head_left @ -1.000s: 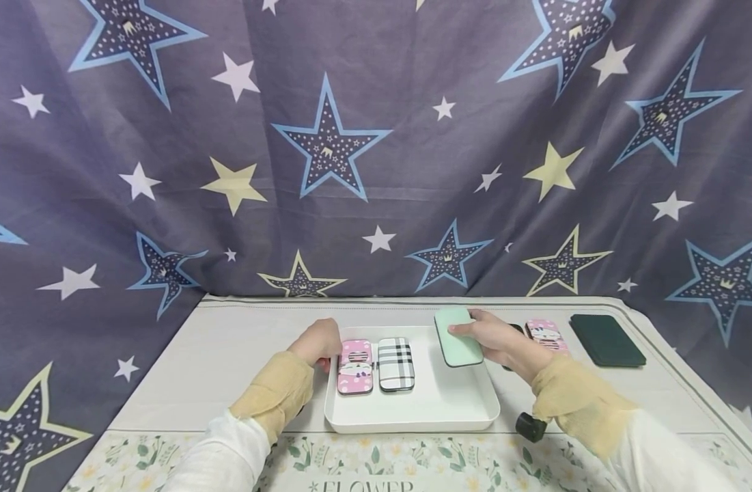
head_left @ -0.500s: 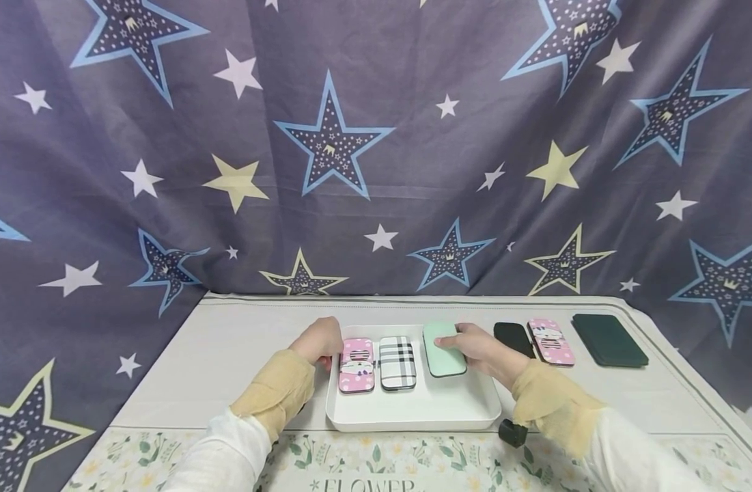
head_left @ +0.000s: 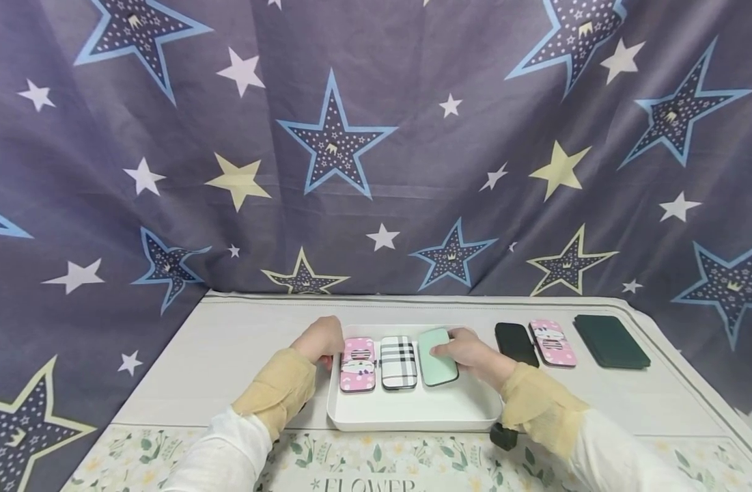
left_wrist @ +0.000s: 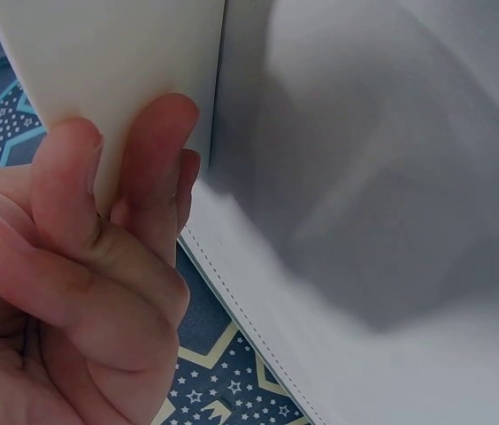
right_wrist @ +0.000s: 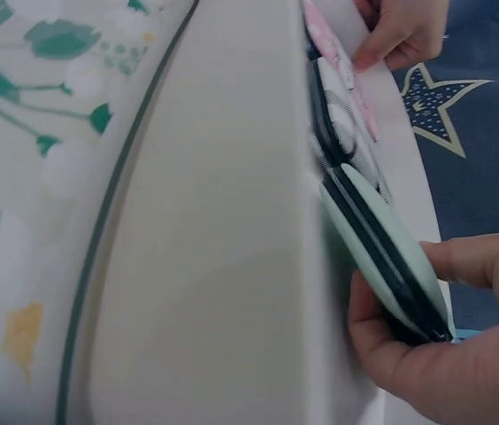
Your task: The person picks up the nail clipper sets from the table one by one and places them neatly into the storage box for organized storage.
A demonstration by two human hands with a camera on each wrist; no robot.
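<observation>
In the head view my right hand [head_left: 474, 355] pinches a mint-green case [head_left: 437, 362] by its right side. The case is tilted inside a white tray [head_left: 412, 413], beside a plaid case [head_left: 398, 362]. The right wrist view shows thumb and fingers on either side of the mint case's dark seam [right_wrist: 382, 252], one end close to the plaid case [right_wrist: 342, 119]. A pink cartoon case [head_left: 357, 374] lies at the tray's left. My left hand [head_left: 319, 339] grips the tray's left rim; in the left wrist view its curled fingers [left_wrist: 72, 168] press the outer wall [left_wrist: 117, 62].
Right of the tray lie a black case [head_left: 516, 343], another pink case [head_left: 552, 343] and a larger dark green flat case [head_left: 612, 342]. A floral mat [head_left: 326, 451] covers the table's near edge. A star-patterned curtain [head_left: 376, 184] hangs behind the table [head_left: 246, 324].
My right hand has brought the mint-green case left and down into the tray, next to the plaid case. The black case has come into fuller view. My left hand stays at the rim.
</observation>
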